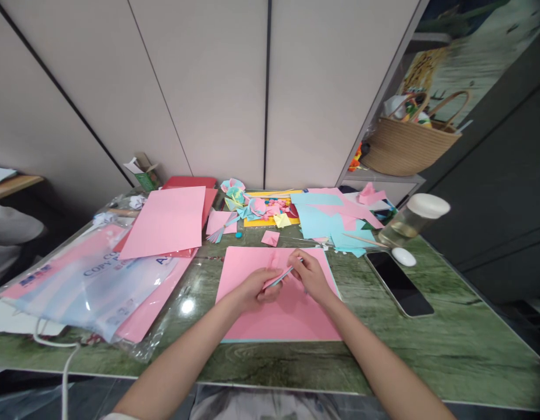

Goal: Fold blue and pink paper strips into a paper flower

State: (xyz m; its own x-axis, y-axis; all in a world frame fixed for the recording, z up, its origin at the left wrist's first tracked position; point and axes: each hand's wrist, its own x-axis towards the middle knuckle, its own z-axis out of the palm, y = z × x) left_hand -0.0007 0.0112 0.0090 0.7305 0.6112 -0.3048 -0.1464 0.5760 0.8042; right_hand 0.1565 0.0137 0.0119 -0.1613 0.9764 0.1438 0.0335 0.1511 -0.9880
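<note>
Over a pink sheet of paper (270, 322), both hands meet at a narrow pale-blue and pink strip (282, 276) that looks like paper, tilted up to the right. My left hand (262, 286) is closed around its lower end. The fingertips of my right hand (308, 273) pinch its upper end. A bluish edge shows beneath the pink sheet, so it seems to lie on another one. Just beyond it sits a small folded pink paper piece (270, 238), with a folded yellow paper piece (281, 220) farther back.
Left lie a pink sheet (169, 221) and a clear plastic paper packet (99, 274). Paper flowers (235, 195) and blue paper scraps (316, 219) cover the back. At right are a phone (399, 283), a white oval object (403, 256) and a lidded bottle (412, 219). A cable (65, 373) hangs over the front edge.
</note>
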